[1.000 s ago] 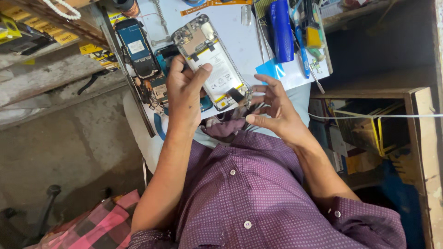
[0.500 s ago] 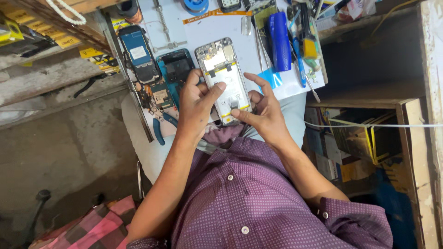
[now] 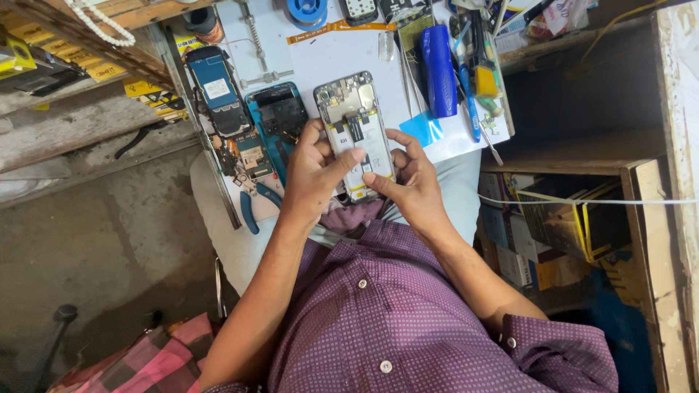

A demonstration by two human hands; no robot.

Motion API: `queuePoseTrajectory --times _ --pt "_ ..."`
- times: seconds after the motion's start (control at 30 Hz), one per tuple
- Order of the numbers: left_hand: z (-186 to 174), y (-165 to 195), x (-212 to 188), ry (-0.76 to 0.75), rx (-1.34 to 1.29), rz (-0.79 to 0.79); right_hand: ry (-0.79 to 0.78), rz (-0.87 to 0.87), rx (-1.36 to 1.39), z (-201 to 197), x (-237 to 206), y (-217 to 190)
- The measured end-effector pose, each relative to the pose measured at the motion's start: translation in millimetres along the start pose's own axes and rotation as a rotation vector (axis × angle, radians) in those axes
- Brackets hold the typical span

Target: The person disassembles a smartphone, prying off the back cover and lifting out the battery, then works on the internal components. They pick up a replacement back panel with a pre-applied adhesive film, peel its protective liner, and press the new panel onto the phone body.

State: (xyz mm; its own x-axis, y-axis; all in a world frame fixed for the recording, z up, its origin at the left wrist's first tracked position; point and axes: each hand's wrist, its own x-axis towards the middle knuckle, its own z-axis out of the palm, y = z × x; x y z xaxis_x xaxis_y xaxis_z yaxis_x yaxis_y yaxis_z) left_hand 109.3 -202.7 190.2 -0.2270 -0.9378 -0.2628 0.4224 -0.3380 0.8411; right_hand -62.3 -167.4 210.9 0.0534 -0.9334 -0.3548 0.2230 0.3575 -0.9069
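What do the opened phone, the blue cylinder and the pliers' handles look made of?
Opened phone: metal shielding and a white battery label inside a dull frame, held by left hand and right hand. Blue cylinder: glossy, probably plastic. Pliers' handles: blue, matte, likely rubber or plastic sleeves.

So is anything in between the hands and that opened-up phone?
Nothing visible. The left hand and right hand are already on the opened phone, gripping its lower end from both sides, with both thumbs pressed on its exposed inside.
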Motion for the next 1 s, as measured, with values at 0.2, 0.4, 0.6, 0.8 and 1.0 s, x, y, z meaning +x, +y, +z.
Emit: queuePoseTrajectory --times 0.2,0.4,0.6,0.8,1.0 --pt "1 2 1 -0.006 0.030 0.007 0.010 -0.028 -0.036 3 4 2" --pt "0 3 1 0.001 0.050 0.000 0.044 -0.041 -0.039 9 10 -4" --pt "2 10 4 0.049 0.032 -0.024 0.037 -0.003 0.007 10 11 -9" --pt "6 13 4 0.036 -0.001 -0.043 0.038 -0.010 -0.009 5 16 -8" --pt "7 12 10 0.057 -0.091 -0.036 0.034 0.028 -0.039 7 15 -12"
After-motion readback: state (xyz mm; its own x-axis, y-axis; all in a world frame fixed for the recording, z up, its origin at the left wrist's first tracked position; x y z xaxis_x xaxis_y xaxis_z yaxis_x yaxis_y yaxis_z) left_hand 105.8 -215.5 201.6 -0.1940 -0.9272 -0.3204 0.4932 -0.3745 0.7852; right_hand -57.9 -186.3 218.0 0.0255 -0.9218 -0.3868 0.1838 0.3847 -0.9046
